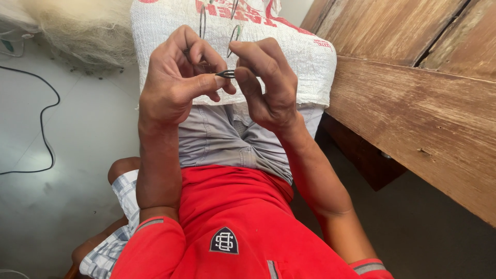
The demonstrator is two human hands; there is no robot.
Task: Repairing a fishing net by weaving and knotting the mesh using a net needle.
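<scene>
My left hand (175,77) and my right hand (266,82) are raised together over my lap, fingertips meeting. Between them sits a small dark metal hook (226,74), pinched by the thumb and fingers of my left hand while the fingers of my right hand close on its other end. Two thin bent wire pieces (233,35) lie on a white woven sack (305,57) that covers my knees just behind the hands. Part of the hook is hidden inside the fingers.
A wooden bench or table (413,108) runs along the right side. A pale fishing net (82,31) is heaped at the top left on the grey floor (67,170), where a black cable (49,111) loops.
</scene>
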